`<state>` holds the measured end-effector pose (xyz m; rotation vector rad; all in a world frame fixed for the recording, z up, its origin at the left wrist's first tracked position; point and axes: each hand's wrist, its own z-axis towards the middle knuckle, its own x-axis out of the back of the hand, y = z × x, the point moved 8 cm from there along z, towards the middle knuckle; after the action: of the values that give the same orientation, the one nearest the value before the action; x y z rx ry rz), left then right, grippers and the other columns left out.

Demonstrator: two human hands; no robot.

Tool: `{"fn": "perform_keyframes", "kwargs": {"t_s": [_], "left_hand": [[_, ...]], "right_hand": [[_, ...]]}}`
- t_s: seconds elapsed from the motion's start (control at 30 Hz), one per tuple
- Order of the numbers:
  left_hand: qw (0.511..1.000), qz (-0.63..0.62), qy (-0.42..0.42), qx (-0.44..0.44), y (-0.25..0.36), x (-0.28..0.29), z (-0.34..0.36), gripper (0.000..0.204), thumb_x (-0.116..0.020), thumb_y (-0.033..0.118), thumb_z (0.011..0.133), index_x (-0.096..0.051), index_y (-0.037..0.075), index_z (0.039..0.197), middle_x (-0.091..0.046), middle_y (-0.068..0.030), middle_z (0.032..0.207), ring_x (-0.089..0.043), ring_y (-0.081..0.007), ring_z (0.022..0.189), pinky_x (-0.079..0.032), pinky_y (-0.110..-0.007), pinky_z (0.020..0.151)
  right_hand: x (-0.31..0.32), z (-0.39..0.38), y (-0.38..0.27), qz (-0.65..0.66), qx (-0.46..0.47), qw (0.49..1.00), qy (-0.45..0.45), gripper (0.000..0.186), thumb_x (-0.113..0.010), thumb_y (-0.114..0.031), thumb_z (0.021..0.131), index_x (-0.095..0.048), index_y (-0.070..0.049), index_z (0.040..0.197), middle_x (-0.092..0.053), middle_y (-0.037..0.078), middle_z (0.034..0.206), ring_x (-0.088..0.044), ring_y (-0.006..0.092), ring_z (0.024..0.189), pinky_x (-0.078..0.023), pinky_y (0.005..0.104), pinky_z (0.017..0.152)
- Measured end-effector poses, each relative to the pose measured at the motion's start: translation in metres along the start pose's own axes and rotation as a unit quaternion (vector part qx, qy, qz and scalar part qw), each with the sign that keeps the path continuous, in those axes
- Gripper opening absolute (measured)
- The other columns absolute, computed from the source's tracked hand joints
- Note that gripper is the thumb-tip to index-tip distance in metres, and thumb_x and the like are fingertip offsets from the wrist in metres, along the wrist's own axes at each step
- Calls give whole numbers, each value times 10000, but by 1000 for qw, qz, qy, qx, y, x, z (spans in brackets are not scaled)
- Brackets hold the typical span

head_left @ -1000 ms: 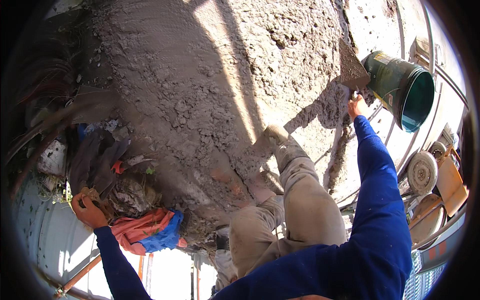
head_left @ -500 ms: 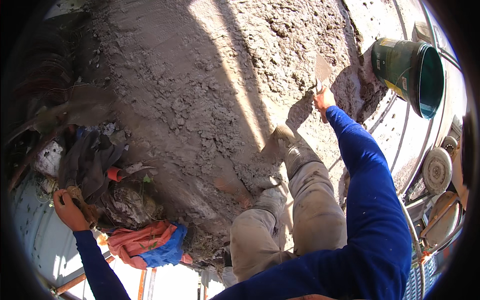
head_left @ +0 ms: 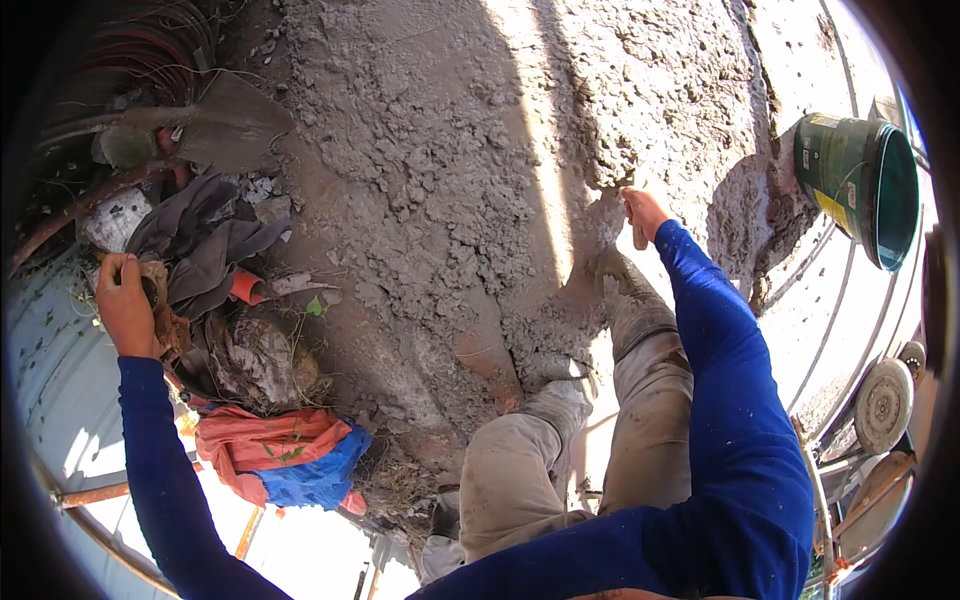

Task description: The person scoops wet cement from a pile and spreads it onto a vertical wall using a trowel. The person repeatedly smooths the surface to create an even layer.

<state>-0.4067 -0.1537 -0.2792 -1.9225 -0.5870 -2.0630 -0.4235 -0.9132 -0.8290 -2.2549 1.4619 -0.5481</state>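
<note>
Wet grey mortar [head_left: 430, 200] lies thick and lumpy over the ground before me, with smoother streaks in places. My right hand [head_left: 648, 213] is closed round the handle of a trowel [head_left: 640, 238], low over the mortar; its blade is hard to make out against the bright grey. Off to the left, my left hand [head_left: 128, 308] grips the edge of a rough brown piece [head_left: 172, 315], whose kind I cannot tell, beside dark crumpled cloth [head_left: 215, 240]. Both my boots are sunk in or coated with mortar.
A green bucket [head_left: 850, 180] lies tipped at the right. A shovel blade [head_left: 235, 120], coiled ribbed hose [head_left: 160, 45] and a short orange pipe [head_left: 247, 286] are at the left. Orange and blue cloth [head_left: 290, 450] lies near my legs. A small wheel [head_left: 883, 405] stands far right.
The whole view has shifted and turned. My right hand has moved left over the mortar, and the trowel blade, plainly seen before, hardly shows. My left hand keeps its hold.
</note>
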Motion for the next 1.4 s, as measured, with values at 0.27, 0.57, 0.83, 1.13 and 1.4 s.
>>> {"fn": "perform_keyframes", "kwargs": {"t_s": [0.27,0.57,0.83,1.13,1.4], "left_hand": [[999,16,30,3,17,-2,-2,259,-678,291,931,-704,34,936,-725,-139,889,-687,-319,839,-527,-410,831],[997,32,35,54,41,1,0,296,-676,419,877,-757,135,900,-774,-133,936,-725,-388,914,-560,-483,833],[990,35,-64,123,65,28,-32,420,-668,336,977,-669,25,1259,-665,-215,1306,-593,-446,1286,-460,-618,1105],[994,8,-30,108,69,33,-29,379,-633,276,954,-718,-26,1166,-666,-256,1345,-618,-457,1262,-493,-643,1053],[993,1,-22,118,56,28,-25,225,-744,245,908,-660,38,884,-652,-191,1001,-644,-419,991,-521,-597,869]], "right_hand": [[-36,-97,-79,-6,18,1000,25,157,-683,-142,964,-609,-8,1001,-593,37,686,-581,150,541,-483,338,483],[-278,-161,-152,-161,240,955,60,343,-705,-157,952,-507,7,1180,-714,251,949,-726,426,789,-577,514,710],[-329,-322,-72,-216,180,960,-4,427,-740,-168,930,-494,17,1227,-697,336,1024,-689,557,994,-539,576,840],[-266,-163,-235,-401,272,873,55,365,-672,-168,947,-510,27,1211,-717,345,1044,-702,538,1001,-553,594,854],[-306,-222,-141,-501,189,840,-91,447,-597,-113,963,-437,-44,1375,-679,314,1226,-681,515,1103,-554,580,928]]}}
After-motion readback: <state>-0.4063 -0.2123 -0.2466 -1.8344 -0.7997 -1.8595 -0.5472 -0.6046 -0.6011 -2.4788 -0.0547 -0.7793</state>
